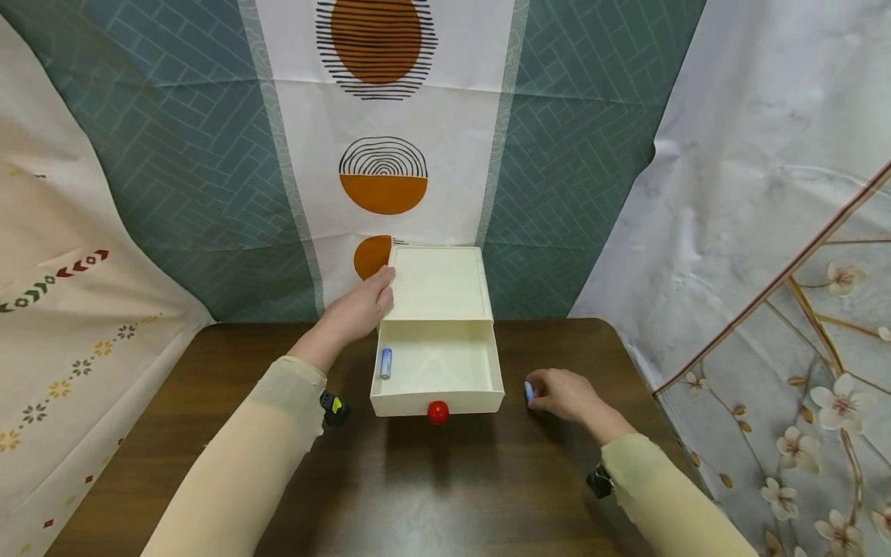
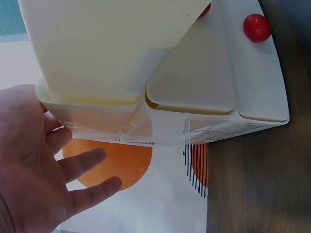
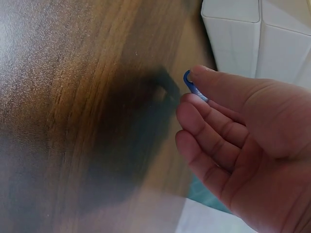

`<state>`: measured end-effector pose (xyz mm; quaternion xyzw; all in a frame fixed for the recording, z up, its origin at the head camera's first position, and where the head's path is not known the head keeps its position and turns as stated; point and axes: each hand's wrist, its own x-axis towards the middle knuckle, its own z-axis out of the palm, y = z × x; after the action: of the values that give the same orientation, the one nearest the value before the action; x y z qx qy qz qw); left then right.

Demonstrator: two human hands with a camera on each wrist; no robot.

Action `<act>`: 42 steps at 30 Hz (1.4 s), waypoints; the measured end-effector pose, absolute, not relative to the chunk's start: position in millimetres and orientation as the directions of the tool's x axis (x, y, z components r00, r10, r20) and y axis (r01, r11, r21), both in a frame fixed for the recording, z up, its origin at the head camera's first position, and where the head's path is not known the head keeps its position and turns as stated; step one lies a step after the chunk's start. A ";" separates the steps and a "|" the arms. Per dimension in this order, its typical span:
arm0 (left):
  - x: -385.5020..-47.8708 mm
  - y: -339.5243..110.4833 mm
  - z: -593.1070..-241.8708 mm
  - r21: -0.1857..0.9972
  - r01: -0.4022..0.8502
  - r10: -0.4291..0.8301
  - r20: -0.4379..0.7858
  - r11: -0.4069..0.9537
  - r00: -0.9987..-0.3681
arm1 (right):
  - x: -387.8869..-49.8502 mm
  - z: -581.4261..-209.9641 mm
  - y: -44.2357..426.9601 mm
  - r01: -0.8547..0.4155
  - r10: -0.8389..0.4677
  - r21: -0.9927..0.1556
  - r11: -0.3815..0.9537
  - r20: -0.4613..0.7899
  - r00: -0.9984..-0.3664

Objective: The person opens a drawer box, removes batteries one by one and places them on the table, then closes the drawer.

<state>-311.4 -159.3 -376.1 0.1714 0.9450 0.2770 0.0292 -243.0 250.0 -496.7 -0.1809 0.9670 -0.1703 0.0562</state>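
Note:
A white drawer unit has its top drawer pulled out, with a round red knob on its front. Inside the drawer, by its left wall, lies a blue battery. My left hand rests against the unit's upper left side; in the left wrist view several fingers are loosely extended and part of the hand is hidden behind the unit. Right of the drawer, my right hand pinches a second blue battery between thumb and fingers, low over the table.
The dark wooden table carries the unit near its back edge. Lower drawers with a red knob show in the left wrist view. A patterned cloth hangs behind, with a pale cloth on each side.

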 end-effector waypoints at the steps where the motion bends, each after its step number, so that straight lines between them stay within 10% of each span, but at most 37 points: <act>1: -311.6 -159.3 -376.1 0.534 0.308 0.340 0.039 0.788 -0.939 | -243.2 -496.2 249.5 -0.332 -0.370 -0.346 0.878 -0.049 -0.928; 16: -308.6 -157.2 -374.3 0.536 0.302 0.338 0.033 0.788 -0.941 | -291.9 -579.5 287.9 -0.432 -0.456 -0.337 0.836 0.010 -0.890; 42: -310.4 -159.1 -376.3 0.536 0.325 0.349 0.059 0.779 -0.935 | -253.6 -516.7 257.2 -0.377 -0.424 -0.360 0.854 -0.060 -0.904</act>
<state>-310.4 -159.1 -376.3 0.1788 0.9429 0.2802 0.0218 -253.6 257.2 -516.7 -0.2084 0.9602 -0.1726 0.0686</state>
